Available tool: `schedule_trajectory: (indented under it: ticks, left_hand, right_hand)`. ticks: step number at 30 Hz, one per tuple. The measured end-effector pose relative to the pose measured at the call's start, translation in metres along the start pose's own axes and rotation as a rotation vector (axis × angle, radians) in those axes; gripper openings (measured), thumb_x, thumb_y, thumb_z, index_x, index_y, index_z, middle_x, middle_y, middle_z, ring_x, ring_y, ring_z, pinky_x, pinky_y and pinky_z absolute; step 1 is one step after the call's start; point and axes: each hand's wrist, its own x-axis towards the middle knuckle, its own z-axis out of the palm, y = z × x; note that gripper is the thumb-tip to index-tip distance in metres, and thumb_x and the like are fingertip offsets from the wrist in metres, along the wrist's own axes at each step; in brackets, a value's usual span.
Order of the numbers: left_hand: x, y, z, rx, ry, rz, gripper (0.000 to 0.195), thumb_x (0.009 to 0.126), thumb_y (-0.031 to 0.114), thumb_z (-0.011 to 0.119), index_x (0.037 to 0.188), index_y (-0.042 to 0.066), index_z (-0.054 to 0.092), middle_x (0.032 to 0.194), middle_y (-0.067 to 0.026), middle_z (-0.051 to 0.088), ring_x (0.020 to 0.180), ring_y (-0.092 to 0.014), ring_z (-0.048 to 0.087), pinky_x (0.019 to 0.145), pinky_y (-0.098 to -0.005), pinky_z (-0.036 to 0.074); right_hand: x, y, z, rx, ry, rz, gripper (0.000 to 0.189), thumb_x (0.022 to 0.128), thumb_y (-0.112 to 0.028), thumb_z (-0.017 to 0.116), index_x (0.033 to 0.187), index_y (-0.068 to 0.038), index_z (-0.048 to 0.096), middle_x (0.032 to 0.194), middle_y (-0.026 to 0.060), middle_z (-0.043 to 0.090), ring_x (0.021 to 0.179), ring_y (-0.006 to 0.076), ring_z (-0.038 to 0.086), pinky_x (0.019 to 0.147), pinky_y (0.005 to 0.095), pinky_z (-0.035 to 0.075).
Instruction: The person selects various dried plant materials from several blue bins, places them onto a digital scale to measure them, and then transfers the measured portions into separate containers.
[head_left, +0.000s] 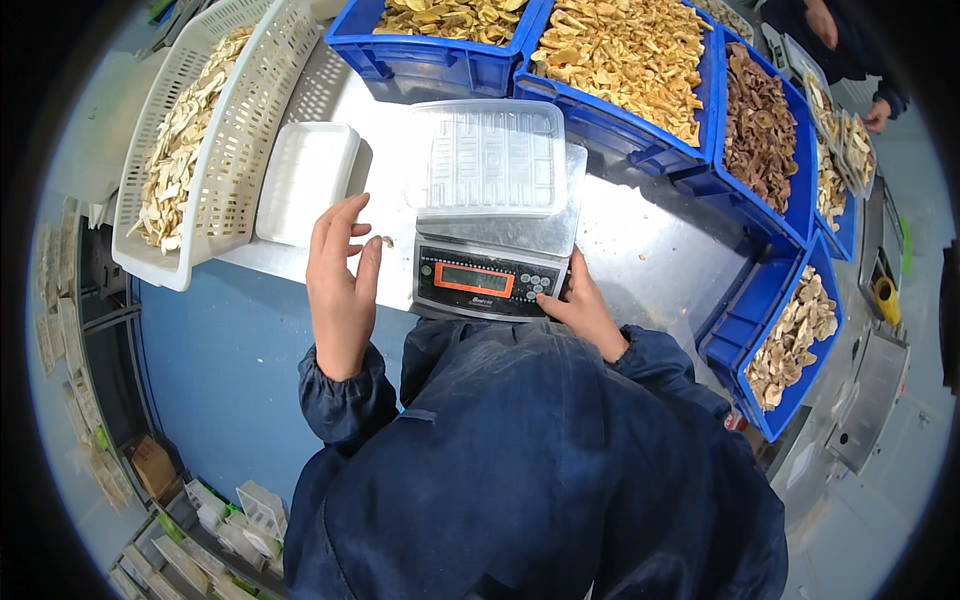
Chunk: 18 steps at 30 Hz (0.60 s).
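Note:
A digital weighing scale (491, 281) with an orange-framed display stands at the table's front edge. On its metal pan (517, 232) rests a clear plastic tray (491, 157) with a ribbed bottom and no food in it. My right hand (581, 304) touches the scale's right side, with the thumb at the buttons of its panel. Raised left of the scale, my left hand (341, 289) holds nothing, its fingers apart. Beyond that hand a white plastic tray (309, 180) lies on the table. Near my left fingertips sits a small brown scrap (388, 241).
At the left stands a white perforated basket (247, 127) of pale dried slices. Blue crates (450, 64) of dried slices, apparently mushrooms, line the back and right of the metal table (637, 232). Another person's hand (877, 116) is by filled clear trays (855, 150) at upper right.

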Motion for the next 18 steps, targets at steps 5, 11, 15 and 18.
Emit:
schedule_trajectory:
  ticks: [5,11,15,18]
  left_hand:
    - [0.008,0.003,0.007,0.018,-0.037,0.041,0.04,0.083,-0.004,0.053,0.122,0.004,0.052,0.12,-0.0126,0.053,0.096,-0.023,0.058,0.078,-0.0323,0.048]
    - [0.002,-0.001,0.004,-0.068,-0.001,-0.035,0.039,0.086,0.002,0.052,0.125,0.004,0.051,0.122,-0.0114,0.051,0.096,-0.021,0.055,0.079,-0.0303,0.044]
    - [0.013,0.005,0.01,-0.05,-0.063,0.022,0.037,0.09,0.004,0.049,0.127,0.003,0.049,0.123,-0.0082,0.05,0.096,-0.018,0.054,0.081,-0.0288,0.042]
    - [0.025,0.015,0.013,-0.074,-0.048,0.064,0.038,0.086,0.001,0.051,0.124,0.002,0.05,0.121,-0.0118,0.05,0.093,-0.02,0.054,0.078,-0.0296,0.045]
  right_hand:
    - [-0.003,-0.002,-0.005,0.044,0.028,0.04,0.086,0.076,-0.01,0.067,0.142,0.005,0.013,0.135,0.0278,0.036,0.126,0.0324,0.039,0.102,0.0347,0.034]
    - [0.004,-0.062,-0.06,-0.337,-0.032,-0.111,0.071,0.075,-0.012,0.07,0.135,0.002,0.034,0.125,0.0216,0.049,0.115,0.0291,0.049,0.095,0.0344,0.041]
    - [0.025,-0.107,-0.161,-0.388,0.352,-0.344,0.04,0.08,-0.011,0.067,0.117,0.001,0.056,0.108,0.0112,0.063,0.09,0.0148,0.061,0.08,0.027,0.049]
    - [0.045,-0.127,-0.241,-0.626,0.843,-0.319,0.043,0.073,-0.017,0.068,0.11,0.002,0.058,0.096,0.0155,0.063,0.089,0.0275,0.061,0.079,0.0344,0.048]
